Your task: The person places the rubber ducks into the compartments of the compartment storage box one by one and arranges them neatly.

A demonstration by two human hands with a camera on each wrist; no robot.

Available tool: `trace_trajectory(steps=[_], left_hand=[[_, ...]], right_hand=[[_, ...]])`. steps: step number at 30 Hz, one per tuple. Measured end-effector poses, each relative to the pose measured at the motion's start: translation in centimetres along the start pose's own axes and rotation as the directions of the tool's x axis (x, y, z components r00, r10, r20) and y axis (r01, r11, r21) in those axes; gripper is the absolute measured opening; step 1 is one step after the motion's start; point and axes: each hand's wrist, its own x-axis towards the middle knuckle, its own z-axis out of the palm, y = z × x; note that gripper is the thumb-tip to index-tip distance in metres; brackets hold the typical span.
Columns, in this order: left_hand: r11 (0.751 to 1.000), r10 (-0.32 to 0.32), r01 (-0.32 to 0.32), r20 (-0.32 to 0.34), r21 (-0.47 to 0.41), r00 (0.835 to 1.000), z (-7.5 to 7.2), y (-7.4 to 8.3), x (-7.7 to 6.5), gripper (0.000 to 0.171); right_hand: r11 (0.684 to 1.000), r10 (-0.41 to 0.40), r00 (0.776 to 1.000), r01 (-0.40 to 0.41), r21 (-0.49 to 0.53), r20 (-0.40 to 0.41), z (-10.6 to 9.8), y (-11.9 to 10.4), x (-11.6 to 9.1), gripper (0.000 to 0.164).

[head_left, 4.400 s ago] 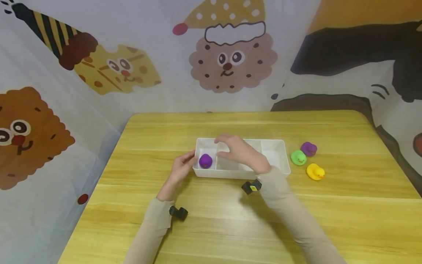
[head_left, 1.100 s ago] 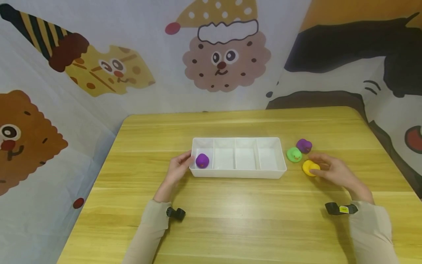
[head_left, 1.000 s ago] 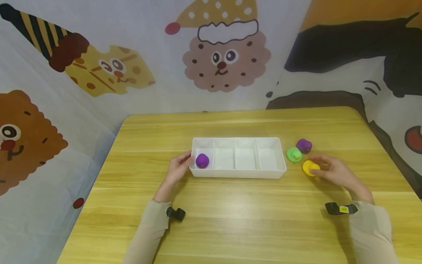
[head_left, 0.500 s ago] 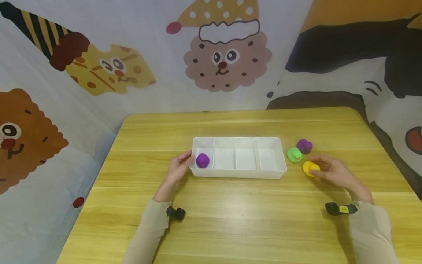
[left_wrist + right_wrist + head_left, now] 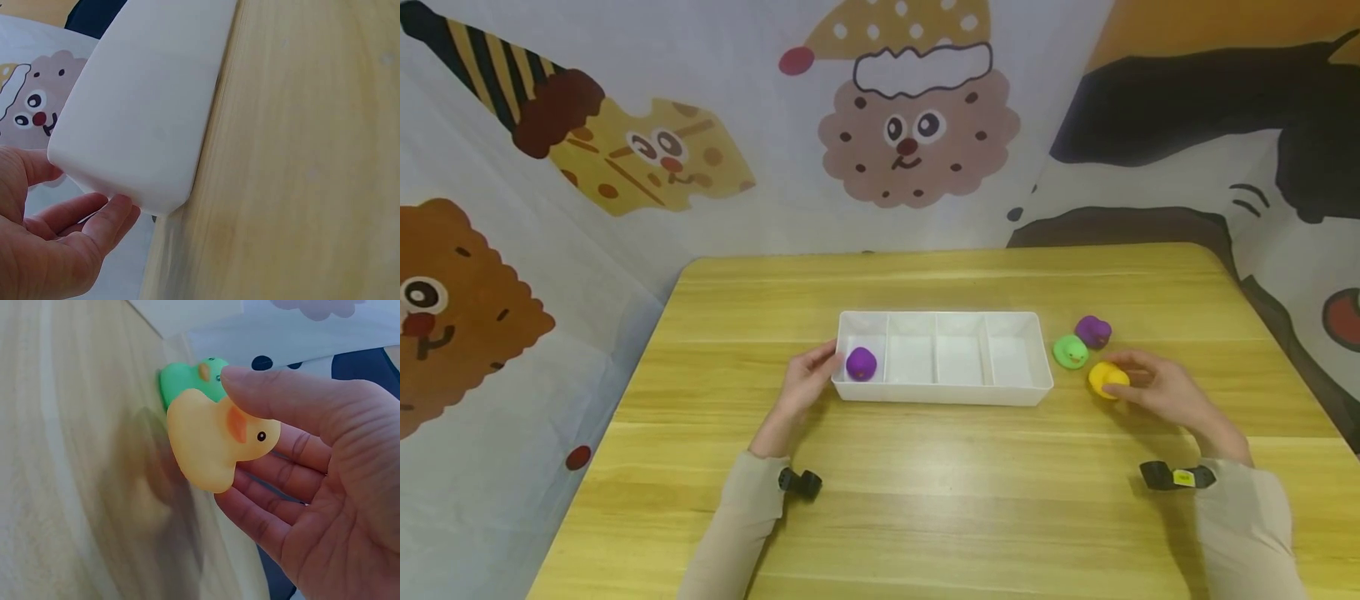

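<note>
In the head view, my left hand [image 5: 805, 383] holds the left end of a white box [image 5: 943, 393] split into compartments. The left wrist view shows the thumb at the box's upper edge and bent fingers [image 5: 106, 219] against its end wall. A purple rubber duck [image 5: 861, 364] sits in the leftmost compartment; the others hold nothing. To the right of the box, my right hand [image 5: 1165, 396] grips a yellow rubber duck [image 5: 200, 437] between thumb and fingers. Just beyond it are a green rubber duck [image 5: 1070, 352] and another purple rubber duck [image 5: 1093, 332].
A wooden table [image 5: 880, 500] bears everything. Behind it hangs a cloth [image 5: 775, 217] printed with cartoon food characters. The green and purple ducks stand close together, between the box's right end and the right hand.
Over four seconds ago the right hand was above the box; it has since moved right to the yellow duck and taken hold of it. Over the last second both hands stay nearly still.
</note>
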Motion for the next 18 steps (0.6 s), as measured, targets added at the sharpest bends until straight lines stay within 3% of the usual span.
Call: trace_trajectory(steps=[10,18], left_hand=[[1.0,-0.013,0.013,0.0,-0.01,1.0,0.0,0.0,0.0,0.039],[1.0,-0.007,0.007,-0.004,-0.011,1.0,0.0,0.0,0.0,0.039]], right_hand=[[0.997,-0.072,0.993,0.07,-0.021,-0.097,-0.4,-0.9,0.1,0.043],[0.997,-0.081,0.99,0.082,0.011,-0.115,-0.7,-1.8,0.4,0.043]])
